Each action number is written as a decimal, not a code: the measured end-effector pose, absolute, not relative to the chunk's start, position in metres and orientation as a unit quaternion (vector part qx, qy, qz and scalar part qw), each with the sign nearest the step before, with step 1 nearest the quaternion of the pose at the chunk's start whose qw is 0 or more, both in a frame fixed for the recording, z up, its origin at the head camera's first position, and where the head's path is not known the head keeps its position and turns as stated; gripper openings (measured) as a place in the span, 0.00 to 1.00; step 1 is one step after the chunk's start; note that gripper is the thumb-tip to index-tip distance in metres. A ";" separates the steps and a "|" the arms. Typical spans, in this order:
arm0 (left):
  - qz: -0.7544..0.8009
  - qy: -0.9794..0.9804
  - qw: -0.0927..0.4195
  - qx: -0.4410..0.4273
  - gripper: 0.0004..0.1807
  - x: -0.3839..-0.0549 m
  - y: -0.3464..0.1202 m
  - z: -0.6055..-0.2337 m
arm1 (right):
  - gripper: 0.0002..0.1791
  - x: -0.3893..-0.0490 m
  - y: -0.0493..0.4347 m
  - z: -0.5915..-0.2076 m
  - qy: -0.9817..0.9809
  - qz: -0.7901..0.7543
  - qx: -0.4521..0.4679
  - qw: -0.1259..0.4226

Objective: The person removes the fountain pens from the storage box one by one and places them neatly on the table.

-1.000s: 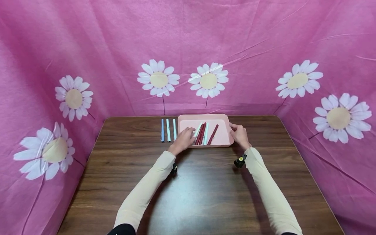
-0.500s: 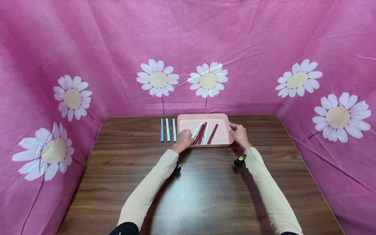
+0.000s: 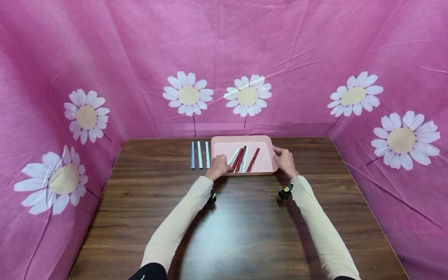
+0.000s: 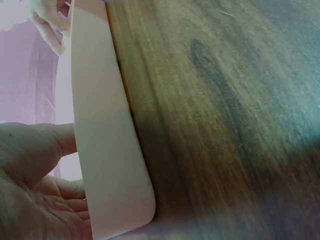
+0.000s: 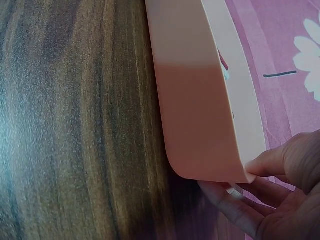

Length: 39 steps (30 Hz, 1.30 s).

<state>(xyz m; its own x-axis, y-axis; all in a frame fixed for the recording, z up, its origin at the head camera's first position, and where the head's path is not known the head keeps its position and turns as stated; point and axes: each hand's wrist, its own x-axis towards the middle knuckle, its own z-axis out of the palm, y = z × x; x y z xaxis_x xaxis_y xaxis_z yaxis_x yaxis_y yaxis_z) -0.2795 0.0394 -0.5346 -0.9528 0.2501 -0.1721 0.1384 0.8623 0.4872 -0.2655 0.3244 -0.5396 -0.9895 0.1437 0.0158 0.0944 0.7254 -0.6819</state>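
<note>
A pink tray (image 3: 264,159) stands at the back of the table, with red pens (image 3: 253,159) and mint-green pens (image 3: 245,157) lying in it. My left hand (image 3: 218,167) reaches over its front left part, fingers bent down at the lower end of the leftmost mint-green pen (image 3: 233,155), which they appear to pinch. In the left wrist view the tray wall (image 4: 107,125) hides those fingertips. My right hand (image 3: 286,161) holds the tray's right end. Its thumb (image 5: 267,162) lies on the rim, with fingers (image 5: 235,207) beneath the corner.
Left of the tray, a blue pen (image 3: 193,155) and two light-blue pens (image 3: 200,155) lie side by side on the brown wooden table (image 3: 245,225). A pink cloth with daisies (image 3: 297,50) hangs close behind the table's back edge.
My left hand moved slightly, its fingers bending down to the leftmost mint-green pen. That pen has shifted a little toward me. The right hand keeps its hold on the tray.
</note>
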 end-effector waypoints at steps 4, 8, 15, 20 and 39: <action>0.259 0.952 0.125 0.105 0.18 -0.285 0.037 -0.539 | 0.27 -0.265 0.324 -0.540 -0.927 0.368 -0.067 0.030; 0.286 0.944 0.123 0.107 0.15 -0.301 0.034 -0.558 | 0.27 -0.265 0.325 -0.540 -0.927 0.367 -0.070 0.030; 0.352 0.916 0.161 0.107 0.20 -0.306 0.027 -0.550 | 0.27 -0.265 0.325 -0.540 -0.927 0.367 -0.074 0.028; 0.392 0.902 0.158 0.091 0.11 -0.287 0.025 -0.522 | 0.27 -0.265 0.325 -0.540 -0.927 0.366 -0.077 0.028; 0.425 0.895 0.117 0.065 0.13 -0.288 0.016 -0.512 | 0.27 -0.264 0.325 -0.541 -0.924 0.375 -0.074 0.027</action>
